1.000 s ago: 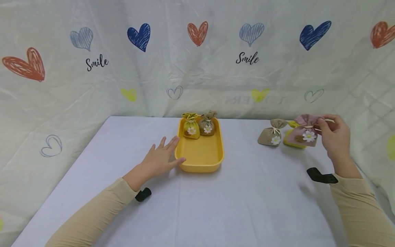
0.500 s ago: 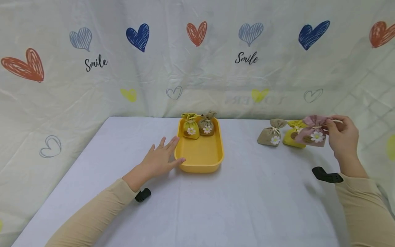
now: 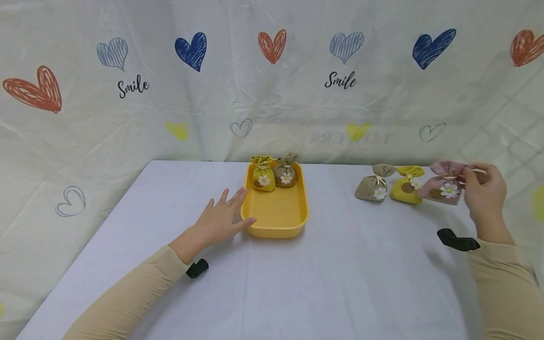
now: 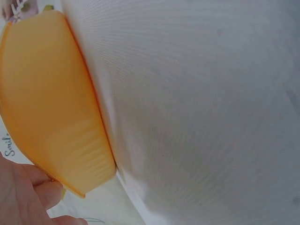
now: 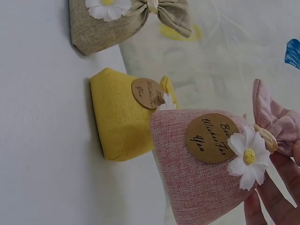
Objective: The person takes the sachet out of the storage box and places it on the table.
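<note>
My right hand (image 3: 486,193) pinches a pink cloth pouch (image 3: 444,183) by its tied neck, at the right of the table. In the right wrist view the pink pouch (image 5: 201,164) shows a white flower and a round brown tag. Just left of it stands a yellow pouch (image 3: 404,190), and beyond that a beige pouch (image 3: 370,188). My left hand (image 3: 218,218) has its fingers spread at the left rim of a yellow tray (image 3: 276,217). Inside the tray's far end sit a yellow-green pouch (image 3: 263,177) and a brownish pouch (image 3: 284,174), side by side.
A white cloth covers the table (image 3: 318,283). Behind it hangs a pale curtain (image 3: 297,104) printed with hearts and the word Smile. A black strap (image 3: 458,240) is on the right wrist, another black strap (image 3: 197,268) on the left.
My right hand has carried the pink pouch to the right, uncovering the yellow pouch that it partly hid. The left hand and the tray have stayed in place.
</note>
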A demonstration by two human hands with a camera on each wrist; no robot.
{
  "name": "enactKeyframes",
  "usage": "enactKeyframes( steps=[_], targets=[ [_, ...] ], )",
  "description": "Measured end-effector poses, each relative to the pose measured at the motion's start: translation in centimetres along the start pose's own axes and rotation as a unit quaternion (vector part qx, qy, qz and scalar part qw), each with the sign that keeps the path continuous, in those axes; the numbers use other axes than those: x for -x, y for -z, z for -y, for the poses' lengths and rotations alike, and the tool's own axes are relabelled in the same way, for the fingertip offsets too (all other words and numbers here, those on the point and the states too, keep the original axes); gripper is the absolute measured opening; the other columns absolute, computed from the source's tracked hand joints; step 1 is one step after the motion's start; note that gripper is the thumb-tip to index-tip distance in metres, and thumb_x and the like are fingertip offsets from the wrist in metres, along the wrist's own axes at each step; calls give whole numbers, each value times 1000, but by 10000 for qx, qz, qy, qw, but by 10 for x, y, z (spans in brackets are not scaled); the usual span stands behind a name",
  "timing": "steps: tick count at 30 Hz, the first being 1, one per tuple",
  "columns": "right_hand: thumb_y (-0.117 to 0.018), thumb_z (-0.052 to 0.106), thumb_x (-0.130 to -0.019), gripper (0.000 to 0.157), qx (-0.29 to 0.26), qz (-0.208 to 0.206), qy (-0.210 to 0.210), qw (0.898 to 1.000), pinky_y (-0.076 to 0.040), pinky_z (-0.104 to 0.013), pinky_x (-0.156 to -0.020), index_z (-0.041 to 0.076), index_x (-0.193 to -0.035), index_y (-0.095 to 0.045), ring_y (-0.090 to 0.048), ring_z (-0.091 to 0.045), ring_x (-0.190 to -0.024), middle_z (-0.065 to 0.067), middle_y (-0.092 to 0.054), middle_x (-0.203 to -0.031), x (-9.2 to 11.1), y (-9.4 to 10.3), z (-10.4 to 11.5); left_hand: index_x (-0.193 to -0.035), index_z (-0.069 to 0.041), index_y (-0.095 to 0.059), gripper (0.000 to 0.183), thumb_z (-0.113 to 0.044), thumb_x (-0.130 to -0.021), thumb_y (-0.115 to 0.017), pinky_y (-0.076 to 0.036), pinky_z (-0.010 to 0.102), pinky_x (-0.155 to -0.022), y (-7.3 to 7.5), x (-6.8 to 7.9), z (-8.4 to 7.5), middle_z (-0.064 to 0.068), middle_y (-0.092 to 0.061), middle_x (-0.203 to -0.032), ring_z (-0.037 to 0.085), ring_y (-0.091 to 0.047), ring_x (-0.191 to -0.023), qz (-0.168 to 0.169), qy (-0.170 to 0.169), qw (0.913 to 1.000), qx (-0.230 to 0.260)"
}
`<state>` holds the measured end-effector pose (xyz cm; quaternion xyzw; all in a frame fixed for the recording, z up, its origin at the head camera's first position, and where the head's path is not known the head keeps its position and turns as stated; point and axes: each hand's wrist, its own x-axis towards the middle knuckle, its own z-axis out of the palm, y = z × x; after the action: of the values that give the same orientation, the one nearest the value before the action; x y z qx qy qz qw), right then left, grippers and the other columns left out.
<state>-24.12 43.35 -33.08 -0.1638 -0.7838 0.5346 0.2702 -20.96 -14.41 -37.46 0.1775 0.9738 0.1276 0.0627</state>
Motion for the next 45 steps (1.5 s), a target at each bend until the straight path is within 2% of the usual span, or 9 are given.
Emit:
enactKeyframes(
  steps=[5, 11, 19, 25, 32, 36, 45],
  targets=[
    [-50, 14, -107, 20, -169, -85, -105, 9998, -45, -3, -66, 31, -101, -56, -58, 14, -70, 28, -58, -78, -5, 4, -5, -166, -15, -9, 93, -67, -100, -47, -11, 71, -116, 0, 0, 0, 1, -13, -171, 43, -6, -155, -36, -18, 10000, -10],
    [-49, 14, -108, 20, -118, -135, -257, 9995, -44, -3, -65, 31, -100, -55, -57, 13, -72, 24, -57, -83, -9, 7, -13, -166, -15, -9, 93, -68, -100, -46, -11, 71, -116, 0, -2, 1, 1, -13, -171, 42, -6, -155, -51, -21, 10000, -51],
    [-49, 11, -107, 19, -187, -17, -312, 9993, -44, -4, -61, 27, -97, -55, -58, 12, -71, 25, -58, -78, -10, 15, -25, -166, -14, -10, 94, -69, -100, -46, -11, 70, -117, -1, 0, 1, 2, -14, -170, 42, -6, -155, 26, 26, 10000, -54],
    [-49, 9, -106, 23, -122, -150, -331, 9993, -43, -4, -61, 29, -95, -54, -57, 14, -69, 26, -57, -76, -13, 15, -37, -166, -13, -10, 94, -68, -100, -46, -10, 70, -117, -2, 1, 0, 2, -14, -171, 42, -5, -155, 53, 22, 10000, -44],
    [-48, 15, -108, 20, 89, 192, -502, 9985, -42, -6, -58, 32, -98, -52, -55, 11, -71, 30, -57, -73, -14, 14, -48, -166, -13, -11, 94, -69, -100, -46, -12, 71, -116, -3, 2, 2, 3, -15, -170, 43, -7, -154, 48, 6, 10000, -84],
    [-47, 16, -108, 20, 170, 232, -551, 9981, -41, -6, -58, 33, -98, -51, -54, 12, -71, 32, -56, -71, -13, 14, -56, -166, -13, -10, 94, -69, -100, -46, -13, 71, -116, -4, 4, 3, 3, -15, -170, 44, -7, -154, 89, 13, 9999, -137],
    [-51, 16, -107, 19, -172, -53, -697, 9974, -42, -5, -58, 31, -97, -54, -56, 13, -69, 32, -59, -69, -18, 12, -57, -166, -13, -10, 93, -68, -100, -46, -12, 71, -116, -1, 3, 1, 2, -15, -170, 43, -7, -154, -9, -34, 10000, -92]
  ],
)
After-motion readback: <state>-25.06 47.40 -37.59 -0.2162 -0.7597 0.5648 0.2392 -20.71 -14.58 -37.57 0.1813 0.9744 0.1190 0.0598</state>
